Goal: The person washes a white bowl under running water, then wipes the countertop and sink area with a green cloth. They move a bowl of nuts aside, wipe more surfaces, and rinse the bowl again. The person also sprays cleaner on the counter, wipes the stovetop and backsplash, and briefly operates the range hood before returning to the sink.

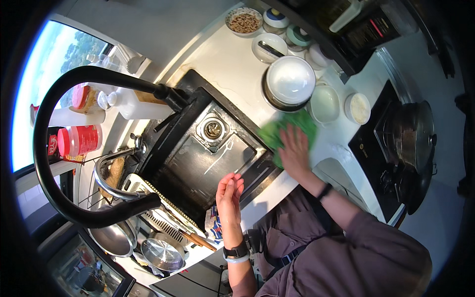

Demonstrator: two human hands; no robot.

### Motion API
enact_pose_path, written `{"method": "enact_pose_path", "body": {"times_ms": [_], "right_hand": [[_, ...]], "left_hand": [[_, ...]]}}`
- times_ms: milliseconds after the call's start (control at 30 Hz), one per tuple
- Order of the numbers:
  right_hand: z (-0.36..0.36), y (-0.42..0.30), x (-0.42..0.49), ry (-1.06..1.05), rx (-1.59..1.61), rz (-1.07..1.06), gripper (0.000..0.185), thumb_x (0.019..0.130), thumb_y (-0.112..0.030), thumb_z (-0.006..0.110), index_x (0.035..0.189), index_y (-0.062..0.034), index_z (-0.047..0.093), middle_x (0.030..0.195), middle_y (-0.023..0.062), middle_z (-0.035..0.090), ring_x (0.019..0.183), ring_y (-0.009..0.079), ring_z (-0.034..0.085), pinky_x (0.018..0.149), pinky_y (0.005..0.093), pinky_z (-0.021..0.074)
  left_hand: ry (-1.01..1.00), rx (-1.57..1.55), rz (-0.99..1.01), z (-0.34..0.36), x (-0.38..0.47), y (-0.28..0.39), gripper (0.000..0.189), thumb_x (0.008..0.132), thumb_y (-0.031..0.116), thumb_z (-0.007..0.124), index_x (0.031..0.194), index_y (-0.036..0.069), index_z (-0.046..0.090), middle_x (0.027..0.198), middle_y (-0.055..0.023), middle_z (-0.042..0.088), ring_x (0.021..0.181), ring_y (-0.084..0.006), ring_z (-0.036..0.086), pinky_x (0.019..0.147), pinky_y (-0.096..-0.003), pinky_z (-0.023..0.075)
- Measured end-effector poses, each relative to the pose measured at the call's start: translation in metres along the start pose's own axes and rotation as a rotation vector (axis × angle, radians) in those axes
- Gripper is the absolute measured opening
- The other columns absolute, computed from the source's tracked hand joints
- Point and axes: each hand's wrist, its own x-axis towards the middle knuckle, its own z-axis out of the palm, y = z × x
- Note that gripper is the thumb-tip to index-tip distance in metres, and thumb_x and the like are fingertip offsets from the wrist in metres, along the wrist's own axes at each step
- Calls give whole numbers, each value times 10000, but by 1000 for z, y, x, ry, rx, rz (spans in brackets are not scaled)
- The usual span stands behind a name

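My right hand (pixel 295 151) lies with its fingers spread over a crumpled green cloth (pixel 299 124), pressing it on the white countertop (pixel 252 92) beside the sink. The cloth is blurred. It reaches over the sink's edge on one side and close to a lidded pot (pixel 290 80) on the other. My left hand (pixel 229 191) is raised over the near rim of the black sink (pixel 195 167). Its fingers are loosely curled and nothing is in them. The sink's drain (pixel 213 129) shows, with wet streaks on the basin floor.
A black faucet hose (pixel 39 148) arches at the left. Dishes crowd around the pot: an oval bowl (pixel 324 104), a small white bowl (pixel 357 108) and a bowl of nuts or grains (pixel 243 21). A cooking pot (pixel 410 137) stands on the stove. Metal bowls (pixel 163 252) sit near a knife handle (pixel 198 240).
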Motion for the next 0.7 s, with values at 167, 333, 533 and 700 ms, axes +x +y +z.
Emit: {"method": "enact_pose_path", "body": {"times_ms": [167,333,533,700], "right_hand": [[1,22,-56,-128,-115,246,657,929,-296,491,1466,12,272,1552,251,117,1433,462,44,1133,596,68],[15,-52,54,-30,93,-33,728,894,-296,586,1464,20,263,1545,253,125,1422,471,75,1142,578,93],[21,-127,201,226,170,-65,664,931,-333,514,1478,-39,277,1548,196,192,1415,440,157,1152,540,112],[14,-160,358,338,263,198,616,974,-383,370,1488,-56,273,1556,190,192,1426,411,154,1161,516,58]], "left_hand": [[77,-76,43,-12,4,16,238,970,131,544,1183,28,564,1118,-109,643,944,-155,635,843,-261,511],[103,-125,54,-9,14,25,224,962,134,559,1159,27,570,1087,-106,650,918,-150,637,832,-265,509],[111,-98,47,6,22,40,212,961,139,559,1144,35,579,1084,-106,648,929,-163,629,845,-281,501],[154,-63,79,6,16,53,202,959,132,555,1133,33,584,1072,-118,651,917,-170,636,849,-295,503]]}}
